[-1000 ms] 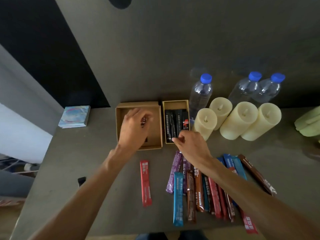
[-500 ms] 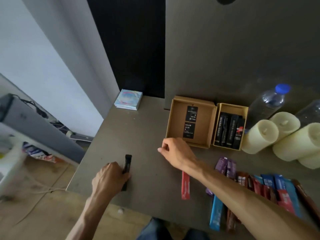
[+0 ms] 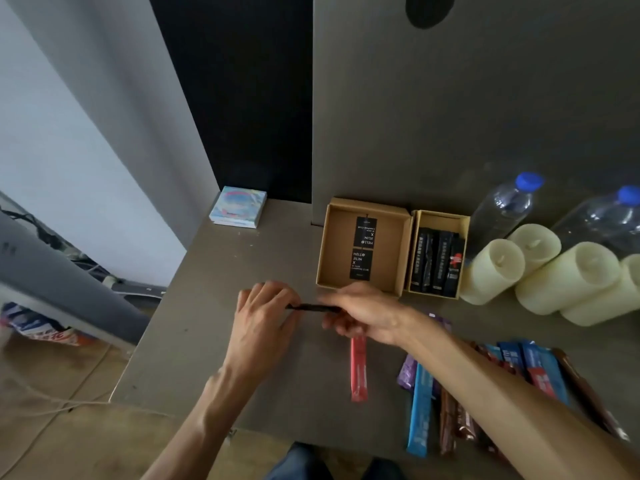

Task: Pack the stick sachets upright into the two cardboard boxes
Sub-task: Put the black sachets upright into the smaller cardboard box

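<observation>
Together, left hand (image 3: 258, 317) and right hand (image 3: 363, 315) pinch a slim, flat black sachet (image 3: 311, 308) by its ends between curled fingers.

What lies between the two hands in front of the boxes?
In the head view, a black stick sachet spans the gap, lying crosswise; the left hand pinches one end and the right hand holds the other.

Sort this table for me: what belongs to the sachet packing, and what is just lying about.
In the job: black sachet, held between left hand and right hand; wide box; narrow box; red sachet; sachet pile.
Lying about: candles; water bottles; pastel pad.
</observation>
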{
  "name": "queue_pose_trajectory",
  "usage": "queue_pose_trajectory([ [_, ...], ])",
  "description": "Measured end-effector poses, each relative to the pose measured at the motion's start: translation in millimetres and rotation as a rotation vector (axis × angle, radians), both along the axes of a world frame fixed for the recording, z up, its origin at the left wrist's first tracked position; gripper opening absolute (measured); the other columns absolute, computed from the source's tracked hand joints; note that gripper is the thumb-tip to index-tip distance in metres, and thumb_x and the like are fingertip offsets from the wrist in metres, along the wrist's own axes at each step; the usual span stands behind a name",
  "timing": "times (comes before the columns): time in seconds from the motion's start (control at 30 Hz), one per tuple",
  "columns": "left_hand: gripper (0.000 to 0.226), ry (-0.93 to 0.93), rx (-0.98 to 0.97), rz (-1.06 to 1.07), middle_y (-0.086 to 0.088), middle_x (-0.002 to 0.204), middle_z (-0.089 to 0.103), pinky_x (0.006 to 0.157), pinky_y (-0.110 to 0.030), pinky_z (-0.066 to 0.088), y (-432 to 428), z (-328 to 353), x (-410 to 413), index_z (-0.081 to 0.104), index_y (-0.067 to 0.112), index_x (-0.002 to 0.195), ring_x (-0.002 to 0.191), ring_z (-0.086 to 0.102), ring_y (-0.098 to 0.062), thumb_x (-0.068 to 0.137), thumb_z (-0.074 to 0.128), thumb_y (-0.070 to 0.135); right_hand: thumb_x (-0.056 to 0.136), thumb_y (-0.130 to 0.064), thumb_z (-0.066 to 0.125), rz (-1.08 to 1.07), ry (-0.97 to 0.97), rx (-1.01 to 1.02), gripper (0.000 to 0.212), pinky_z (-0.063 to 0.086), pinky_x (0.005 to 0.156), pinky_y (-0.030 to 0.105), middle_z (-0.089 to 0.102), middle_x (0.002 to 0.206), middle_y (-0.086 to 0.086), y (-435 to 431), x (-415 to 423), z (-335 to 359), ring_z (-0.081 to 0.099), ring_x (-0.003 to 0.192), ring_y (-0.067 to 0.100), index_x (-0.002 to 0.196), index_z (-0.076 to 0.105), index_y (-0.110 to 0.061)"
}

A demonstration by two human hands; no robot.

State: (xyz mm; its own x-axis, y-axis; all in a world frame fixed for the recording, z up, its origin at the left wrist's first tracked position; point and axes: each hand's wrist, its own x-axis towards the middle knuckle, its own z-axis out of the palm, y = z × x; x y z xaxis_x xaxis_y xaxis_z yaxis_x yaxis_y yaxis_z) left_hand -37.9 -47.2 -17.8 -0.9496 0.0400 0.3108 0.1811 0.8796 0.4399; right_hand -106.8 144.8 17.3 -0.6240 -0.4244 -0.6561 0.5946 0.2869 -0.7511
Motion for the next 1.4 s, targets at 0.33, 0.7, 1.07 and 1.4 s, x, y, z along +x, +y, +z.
queue_pose_trajectory([
  [0.33, 0.016, -0.116, 0.154, 0.063, 0.01, 0.088, 0.063, 0.079, -0.037, 0.046, 36.3, -15.7, -15.8, 0.064, 0.023, 0.077, 0.084, 0.061, -0.018, 0.08, 0.068, 0.008, 0.101, -0.007, 0.058, -0.178, 0.171, 0.064, 0.013, 0.037, 0.046, 0.023, 0.07, 0.083, 0.015, 41.6, 10.4, -11.7, 0.063, 0.059, 0.017, 0.104, 0.066, 0.003],
  [0.7, 0.018, -0.538, 0.233, 0.151, 0.008, 0.088, 0.068, 0.076, -0.031, 0.054, 39.2, -19.0, -30.5, 0.07, 0.026, 0.091, 0.083, 0.064, -0.015, 0.088, 0.066, 0.044, 0.098, -0.012, 0.062, -0.08, 0.233, 0.276, 0.012, 0.04, 0.046, 0.022, 0.075, 0.078, 0.008, 47.0, 18.6, -34.5, 0.066, 0.061, 0.014, 0.096, 0.071, -0.007],
  [1.07, 0.012, -0.642, 0.159, -0.029, 0.009, 0.086, 0.065, 0.073, -0.038, 0.058, 47.7, -2.9, -31.5, 0.071, 0.023, 0.09, 0.079, 0.064, -0.015, 0.089, 0.069, 0.034, 0.092, -0.027, 0.074, -0.053, 0.571, 0.238, 0.014, 0.056, 0.06, 0.022, 0.076, 0.084, 0.004, 55.6, 14.5, -28.1, 0.07, 0.062, 0.012, 0.102, 0.071, -0.018],
  [1.4, 0.002, -0.576, 0.656, -0.013, 0.004, 0.072, 0.071, 0.063, -0.019, 0.049, 56.0, 25.5, -44.7, 0.075, 0.022, 0.083, 0.067, 0.065, -0.005, 0.085, 0.075, 0.024, 0.098, -0.02, 0.065, -0.057, 0.607, 0.239, 0.011, 0.048, 0.061, 0.017, 0.075, 0.082, 0.005, 97.5, 6.9, -9.6, 0.066, 0.061, 0.015, 0.092, 0.07, -0.011],
])
